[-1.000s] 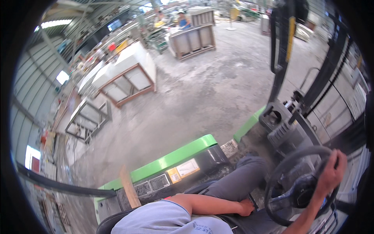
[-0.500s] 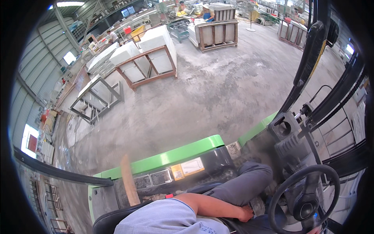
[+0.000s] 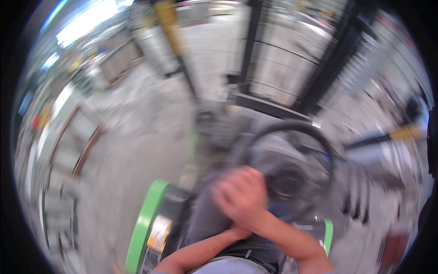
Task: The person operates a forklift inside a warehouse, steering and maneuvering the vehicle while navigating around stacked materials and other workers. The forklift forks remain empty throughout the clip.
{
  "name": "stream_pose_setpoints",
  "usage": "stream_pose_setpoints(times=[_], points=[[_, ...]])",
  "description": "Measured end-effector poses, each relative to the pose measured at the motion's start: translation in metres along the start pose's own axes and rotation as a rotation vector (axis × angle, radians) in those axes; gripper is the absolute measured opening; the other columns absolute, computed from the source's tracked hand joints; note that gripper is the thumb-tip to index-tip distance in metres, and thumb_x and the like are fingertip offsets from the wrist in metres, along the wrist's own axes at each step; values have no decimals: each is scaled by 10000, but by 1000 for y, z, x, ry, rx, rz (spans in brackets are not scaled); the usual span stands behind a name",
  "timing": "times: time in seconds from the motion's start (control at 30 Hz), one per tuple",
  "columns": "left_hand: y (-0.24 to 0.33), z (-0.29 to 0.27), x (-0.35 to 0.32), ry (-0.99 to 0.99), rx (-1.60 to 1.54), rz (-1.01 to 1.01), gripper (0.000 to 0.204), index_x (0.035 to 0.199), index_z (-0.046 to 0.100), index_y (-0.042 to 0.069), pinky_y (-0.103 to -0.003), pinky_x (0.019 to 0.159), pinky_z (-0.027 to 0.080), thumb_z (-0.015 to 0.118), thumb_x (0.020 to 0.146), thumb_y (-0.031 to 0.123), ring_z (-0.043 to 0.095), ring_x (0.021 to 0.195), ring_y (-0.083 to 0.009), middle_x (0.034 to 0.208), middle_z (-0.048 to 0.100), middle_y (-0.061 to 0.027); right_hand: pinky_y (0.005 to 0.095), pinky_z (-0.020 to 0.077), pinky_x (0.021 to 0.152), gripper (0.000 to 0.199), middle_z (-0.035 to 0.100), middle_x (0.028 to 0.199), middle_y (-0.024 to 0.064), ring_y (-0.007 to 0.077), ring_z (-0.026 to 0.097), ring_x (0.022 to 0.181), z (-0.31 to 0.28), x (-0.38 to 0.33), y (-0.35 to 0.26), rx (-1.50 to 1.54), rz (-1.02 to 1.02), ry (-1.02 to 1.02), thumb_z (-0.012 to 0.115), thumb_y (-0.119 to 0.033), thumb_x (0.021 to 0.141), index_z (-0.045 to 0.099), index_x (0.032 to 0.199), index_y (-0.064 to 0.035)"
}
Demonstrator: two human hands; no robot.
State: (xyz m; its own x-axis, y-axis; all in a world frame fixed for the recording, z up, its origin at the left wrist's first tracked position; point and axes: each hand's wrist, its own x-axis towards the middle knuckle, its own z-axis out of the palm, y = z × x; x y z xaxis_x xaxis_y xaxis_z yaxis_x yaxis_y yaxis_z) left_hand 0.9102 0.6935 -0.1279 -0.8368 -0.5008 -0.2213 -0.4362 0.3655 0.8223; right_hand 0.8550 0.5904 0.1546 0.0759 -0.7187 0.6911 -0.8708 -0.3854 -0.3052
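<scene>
The picture is smeared by motion. I sit on a forklift, and its black steering wheel (image 3: 319, 137) is in front of me. My right hand (image 3: 239, 194) lies over the wheel's lower left rim with its fingers curled around it, the forearm coming in from the lower right. My left forearm comes in from the lower left and ends under my right wrist, on my grey-trousered thigh (image 3: 205, 214). Only a sliver of my left hand (image 3: 233, 233) shows, so its fingers cannot be read.
The black mast rails (image 3: 248, 50) rise ahead beyond the dashboard. A green body edge (image 3: 143, 223) with a yellow label runs at the lower left. Grey concrete floor (image 3: 137, 150) spreads to the left, with framed white slabs (image 3: 68, 132) at its far left.
The view has swung from the forklift's left side to the front, so the mast and wheel are now centred. My right hand has moved from the wheel's right side to its lower left rim.
</scene>
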Motion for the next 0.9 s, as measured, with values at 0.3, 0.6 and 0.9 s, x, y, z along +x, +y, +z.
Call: stream_pose_setpoints(times=[0.3,0.6,0.9], points=[[91,-4,87,-348,416,-243,453,1322,600,59,-528,1048,460,580,956,326,588,1232,-418,1304,636,-227,437,439,835,114,591,858,111,317,574,862,-121,65,189,-73,179,510,723,-86,819,614,839,-60],[16,-86,86,-133,435,-82,498,1348,587,54,-528,1088,428,609,920,307,559,1279,-402,1344,611,-236,472,437,804,104,611,842,120,337,596,820,-69,94,244,-184,384,413,689,-124,874,608,825,-81],[-77,-125,-3,-231,221,-227,369,1193,704,90,-573,1068,408,535,897,230,580,1266,-372,1287,665,-202,330,379,704,101,498,838,87,219,457,780,37,-63,58,100,626,260,488,22,956,532,865,17]])
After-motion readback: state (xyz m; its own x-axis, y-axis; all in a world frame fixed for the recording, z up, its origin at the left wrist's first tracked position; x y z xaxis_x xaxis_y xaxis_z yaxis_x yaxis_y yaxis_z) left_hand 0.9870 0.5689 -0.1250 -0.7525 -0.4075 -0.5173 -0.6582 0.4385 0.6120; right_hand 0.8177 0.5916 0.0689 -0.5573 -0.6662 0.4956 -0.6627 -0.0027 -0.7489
